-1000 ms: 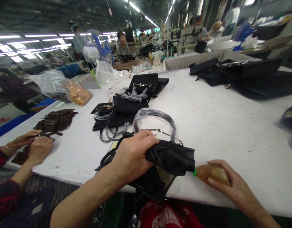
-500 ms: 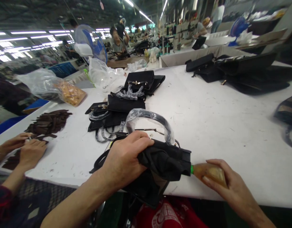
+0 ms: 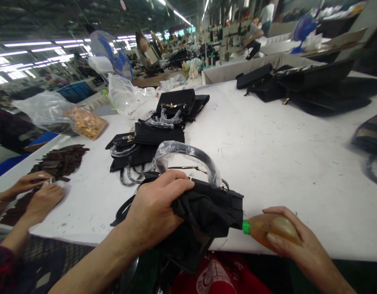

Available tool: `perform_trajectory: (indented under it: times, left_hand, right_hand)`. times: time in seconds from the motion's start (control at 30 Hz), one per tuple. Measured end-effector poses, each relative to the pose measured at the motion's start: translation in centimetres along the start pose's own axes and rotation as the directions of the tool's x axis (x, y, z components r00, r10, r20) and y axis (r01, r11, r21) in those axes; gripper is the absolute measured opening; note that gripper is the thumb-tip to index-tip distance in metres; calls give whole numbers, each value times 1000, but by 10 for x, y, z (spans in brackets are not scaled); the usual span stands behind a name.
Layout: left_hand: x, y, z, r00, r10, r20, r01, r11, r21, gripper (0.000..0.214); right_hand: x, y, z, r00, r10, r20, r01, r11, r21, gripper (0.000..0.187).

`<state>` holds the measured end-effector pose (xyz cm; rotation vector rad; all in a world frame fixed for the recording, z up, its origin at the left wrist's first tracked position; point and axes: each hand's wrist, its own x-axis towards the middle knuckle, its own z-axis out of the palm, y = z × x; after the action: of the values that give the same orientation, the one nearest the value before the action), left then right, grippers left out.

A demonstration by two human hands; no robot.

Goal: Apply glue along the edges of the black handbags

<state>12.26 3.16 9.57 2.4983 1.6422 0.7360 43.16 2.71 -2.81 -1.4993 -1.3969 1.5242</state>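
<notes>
My left hand (image 3: 162, 208) is closed on a black handbag (image 3: 211, 208), thumb on top, near the table's front edge. The bag lies tilted, its black lining bunched out beside my fingers. Its arched handle (image 3: 188, 149), wrapped in clear plastic, stands up behind my hand. In my right hand (image 3: 294, 234) is a squeeze bottle (image 3: 272, 228) of amber liquid, held on its side with fingers and thumb around it. The bottle's green cap (image 3: 246, 227) points left, at the right end of the bag; its tip is hidden or too small to make out.
More black handbags (image 3: 159, 132) lie behind the held one, others (image 3: 317, 85) at the back right. On the left, a co-worker's hands (image 3: 45, 200) work beside a pile of dark brown strips (image 3: 62, 161). A plastic bag of tan pieces (image 3: 88, 122) and a blue fan (image 3: 114, 55) stand farther back.
The bottle has shifted slightly right and its green cap shows more fully beside the bag's end. My left hand keeps its hold on the handbag. The whole view has moved a little.
</notes>
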Motion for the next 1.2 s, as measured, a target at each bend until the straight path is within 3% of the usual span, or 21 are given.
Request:
perform_trajectory:
  times: [0.1,0.23,0.33,0.43,0.73,1.0,1.2]
  left_hand:
    - [-1,1,0,1000,21,12,-21,1000,12,26]
    - [-2,3,-2,999,40,26,-40,999,28,26]
    - [-2,4,-3,998,47,39,-48,998,34,26]
    - [-1,4,-4,998,51,47,-53,997,47,25]
    - [2,6,-7,996,73,55,-75,996,53,23]
    - [2,8,-7,995,77,56,-80,995,57,20]
    - [1,8,-6,996,68,53,-71,995,70,21]
  right_hand:
    - [0,0,3,999,9,31,-7,998,-56,43]
    - [-2,-2,5,997,29,-73,-30,999,-14,42]
    - [-6,-8,8,998,54,-29,-54,998,-14,43]
    - [-6,-10,8,997,46,-59,-51,995,-81,41]
    - [0,6,-1,1000,20,5,-19,993,-115,44]
    - [-2,1,5,994,68,-83,-66,998,24,43]
    - [-5,3,4,993,101,56,-100,995,-9,47]
